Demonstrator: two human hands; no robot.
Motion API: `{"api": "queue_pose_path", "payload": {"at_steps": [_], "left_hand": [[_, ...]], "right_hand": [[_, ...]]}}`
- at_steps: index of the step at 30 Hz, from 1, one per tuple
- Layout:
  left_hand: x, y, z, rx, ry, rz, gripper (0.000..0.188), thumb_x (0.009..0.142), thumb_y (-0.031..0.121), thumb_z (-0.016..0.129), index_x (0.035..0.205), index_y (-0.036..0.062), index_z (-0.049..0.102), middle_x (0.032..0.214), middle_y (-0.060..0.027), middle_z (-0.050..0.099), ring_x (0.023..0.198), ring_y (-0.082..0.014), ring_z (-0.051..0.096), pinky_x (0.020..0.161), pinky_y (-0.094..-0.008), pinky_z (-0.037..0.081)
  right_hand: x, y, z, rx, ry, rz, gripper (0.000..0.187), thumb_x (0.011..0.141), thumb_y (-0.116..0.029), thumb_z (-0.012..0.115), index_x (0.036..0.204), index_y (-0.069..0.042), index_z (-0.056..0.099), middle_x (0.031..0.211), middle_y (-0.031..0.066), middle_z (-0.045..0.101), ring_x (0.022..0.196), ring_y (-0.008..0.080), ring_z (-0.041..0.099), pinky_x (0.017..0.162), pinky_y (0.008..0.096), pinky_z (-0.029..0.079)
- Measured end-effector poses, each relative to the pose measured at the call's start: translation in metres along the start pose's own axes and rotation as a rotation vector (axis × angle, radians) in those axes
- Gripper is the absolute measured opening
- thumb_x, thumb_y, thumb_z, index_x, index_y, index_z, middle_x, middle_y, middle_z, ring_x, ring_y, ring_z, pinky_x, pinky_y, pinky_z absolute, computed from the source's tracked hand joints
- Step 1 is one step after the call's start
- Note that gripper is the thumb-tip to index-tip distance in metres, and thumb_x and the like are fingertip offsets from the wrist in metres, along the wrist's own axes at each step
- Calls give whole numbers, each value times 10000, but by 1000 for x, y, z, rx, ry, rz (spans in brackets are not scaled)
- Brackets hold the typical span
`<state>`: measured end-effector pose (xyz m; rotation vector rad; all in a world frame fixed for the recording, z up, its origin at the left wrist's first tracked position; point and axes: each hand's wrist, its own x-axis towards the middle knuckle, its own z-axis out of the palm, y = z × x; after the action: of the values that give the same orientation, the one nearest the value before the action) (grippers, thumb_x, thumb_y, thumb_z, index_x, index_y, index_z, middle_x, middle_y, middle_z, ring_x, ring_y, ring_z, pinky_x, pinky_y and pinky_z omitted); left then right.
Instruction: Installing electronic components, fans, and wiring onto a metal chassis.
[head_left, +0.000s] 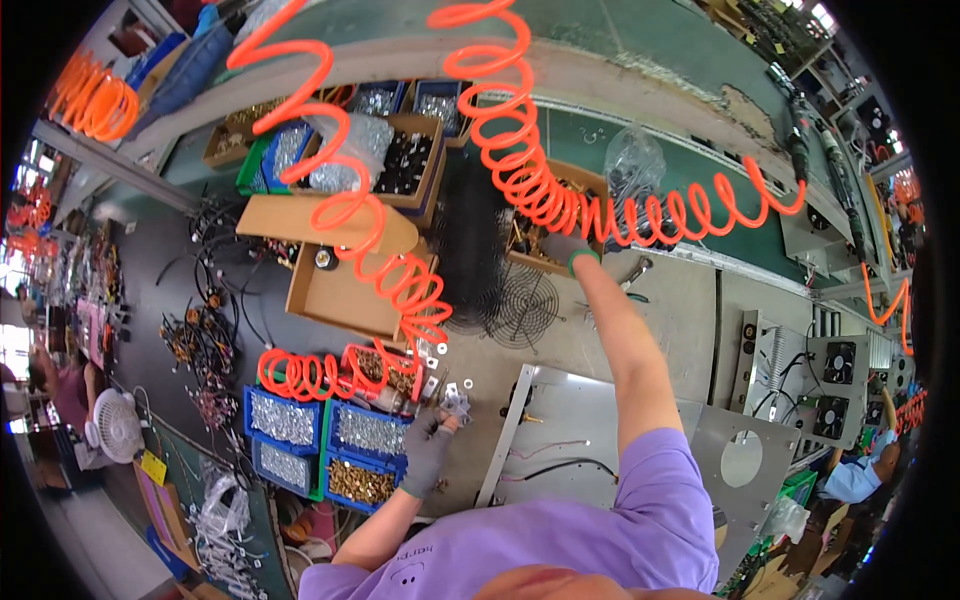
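Two gloved hands, working well apart. Your right hand (568, 247), green-cuffed, reaches across the bench into the open cardboard box (579, 178) of brass-coloured fittings (524, 238). Its fingers are down among the contents, partly behind the orange coiled air hose (520, 185); I cannot tell whether they are spread, closed or holding a fitting.

Your left hand (428, 455) is at the near side, beside the blue bin of brass-coloured pieces (360, 482). Its fingers are bent, the tips close together at a small cluster of silvery metal parts (457, 406) — gripped or merely touched, I cannot tell. Loose flat pieces and a washer (468, 384) lie just beyond.

In front of you, right of the left hand: an open sheet-metal chassis (570, 405) with a black cable (560, 465) inside. Round wire fan guards (527, 305) lie between it and the box.

Step in hand, as judged: picking small parts, right hand at the box. Next move calls for a sure pinch on one fitting and a lift clear of the box wall — hose coils hang close, and could snag the wrist.
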<state>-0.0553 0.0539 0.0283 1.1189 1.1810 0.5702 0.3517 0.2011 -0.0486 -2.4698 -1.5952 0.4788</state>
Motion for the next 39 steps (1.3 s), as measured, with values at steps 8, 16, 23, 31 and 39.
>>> {"api": "queue_pose_path", "payload": {"at_steps": [8, 16, 23, 31, 39], "left_hand": [[-9, 4, 3, 54, -9, 68, 85, 841, 94, 609, 791, 27, 593, 707, 40, 520, 654, -41, 435, 584, -204, 370], [-4, 35, 9, 183, -87, 170, 181, 830, 176, 641, 796, 5, 591, 700, -12, 548, 636, -82, 468, 578, -244, 394], [30, 55, 36, 388, -187, 313, 205, 803, 178, 658, 758, -6, 577, 651, -75, 485, 605, -136, 442, 561, -301, 374], [29, 64, 85, 831, -457, 710, 131, 758, 176, 660, 815, 61, 631, 738, -85, 538, 691, -234, 525, 625, -341, 409], [42, 72, 138, 1379, -1009, 1625, 239, 633, 214, 637, 870, 218, 607, 854, 35, 535, 854, -158, 508, 796, -374, 353]], "right_hand": [[-5, 3, 4, 42, -28, -11, 206, 805, -171, 523, 987, -110, 597, 982, 126, 632, 922, 314, 591, 810, 437, 468], [-30, 14, 18, -391, -261, -266, 199, 815, -148, 496, 970, -102, 612, 915, 91, 642, 836, 327, 601, 775, 442, 473], [-152, -4, -44, 851, 358, 169, 253, 777, -233, 670, 945, -47, 640, 749, 91, 646, 662, 195, 608, 608, 335, 488], [-345, -18, 3, 1548, 313, 397, 196, 798, -102, 662, 960, 1, 620, 785, 18, 617, 656, 71, 526, 582, 230, 448], [-415, -38, 38, 1766, 283, 533, 200, 800, -88, 654, 972, 8, 616, 832, 33, 626, 688, 71, 552, 579, 212, 469]]}}
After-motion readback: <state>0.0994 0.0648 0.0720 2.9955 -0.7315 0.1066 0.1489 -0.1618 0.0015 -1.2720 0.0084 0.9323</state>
